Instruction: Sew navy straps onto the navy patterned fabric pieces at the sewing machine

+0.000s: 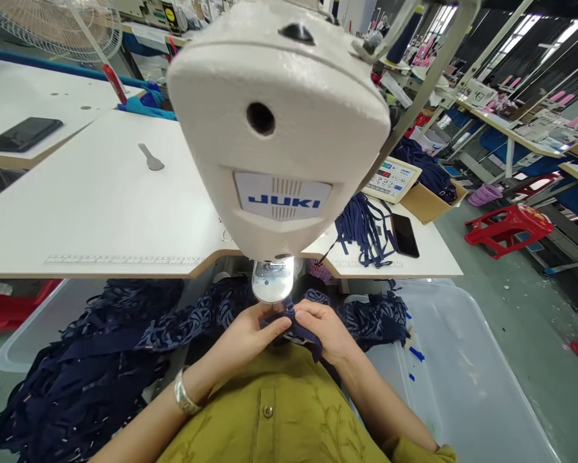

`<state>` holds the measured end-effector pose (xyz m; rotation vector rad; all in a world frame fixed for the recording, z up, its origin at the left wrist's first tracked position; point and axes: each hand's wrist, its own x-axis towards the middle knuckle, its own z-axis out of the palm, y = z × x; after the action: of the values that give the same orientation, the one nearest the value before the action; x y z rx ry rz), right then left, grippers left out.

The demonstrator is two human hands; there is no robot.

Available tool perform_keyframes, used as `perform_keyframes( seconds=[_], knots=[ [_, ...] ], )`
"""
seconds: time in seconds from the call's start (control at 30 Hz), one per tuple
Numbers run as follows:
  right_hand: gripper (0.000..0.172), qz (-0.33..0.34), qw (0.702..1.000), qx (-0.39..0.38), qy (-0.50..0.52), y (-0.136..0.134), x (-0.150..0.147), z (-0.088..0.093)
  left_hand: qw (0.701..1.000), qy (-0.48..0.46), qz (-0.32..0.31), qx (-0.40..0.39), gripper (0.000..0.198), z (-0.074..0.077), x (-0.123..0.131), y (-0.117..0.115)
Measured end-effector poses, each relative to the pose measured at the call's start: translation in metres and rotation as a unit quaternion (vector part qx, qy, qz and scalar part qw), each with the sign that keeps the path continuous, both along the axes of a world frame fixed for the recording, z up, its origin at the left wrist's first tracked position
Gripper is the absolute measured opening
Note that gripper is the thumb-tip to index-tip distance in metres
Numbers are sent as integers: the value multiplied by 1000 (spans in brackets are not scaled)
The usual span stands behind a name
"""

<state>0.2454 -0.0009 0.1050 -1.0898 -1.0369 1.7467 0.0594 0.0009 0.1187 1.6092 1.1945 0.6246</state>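
A white sewing machine head (pixel 279 128) marked JUKI stands in front of me, its metal presser area (pixel 272 281) lit from beside. Just below it, my left hand (pixel 252 334) pinches the left side of a small dark navy fabric piece (pixel 301 331). My right hand (pixel 325 328) grips the right side of the same piece, thumb on top. Both hands are close together, near the needle area; the needle itself cannot be made out. Patterned navy fabric (pixel 187 321) stretches left and right behind the hands.
A large navy garment pile (pixel 76 379) lies at left. A clear plastic bin (pixel 462 360) is at right. On the white table (pixel 100 193) are a small metal tool (pixel 152 157), navy straps (pixel 363 228) and a phone (pixel 404 235). A control panel (pixel 392 180) stands behind.
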Motion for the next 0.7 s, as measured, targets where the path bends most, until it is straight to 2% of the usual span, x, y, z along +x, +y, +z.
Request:
perform_keyframes(
  seconds=[0.17, 0.3, 0.37, 0.5, 0.7],
  knots=[
    [30, 17, 993, 88, -74, -1, 3, 0, 1000, -19, 20, -10, 31, 5, 0, 1],
    [35, 77, 960, 203, -178, 3, 9, 9, 999, -4, 27, 19, 28, 13, -1, -1],
    [34, 88, 954, 212, -190, 4, 7, 14, 999, 14, 22, 39, 24, 17, 1, -3],
    [23, -1, 976, 175, -131, 3, -5, 11, 996, 45, 27, 74, 20, 19, 4, -9],
    [9, -97, 969, 215, -72, -7, -15, 0, 983, 86, 34, 160, 20, 19, 5, -20]
  ],
)
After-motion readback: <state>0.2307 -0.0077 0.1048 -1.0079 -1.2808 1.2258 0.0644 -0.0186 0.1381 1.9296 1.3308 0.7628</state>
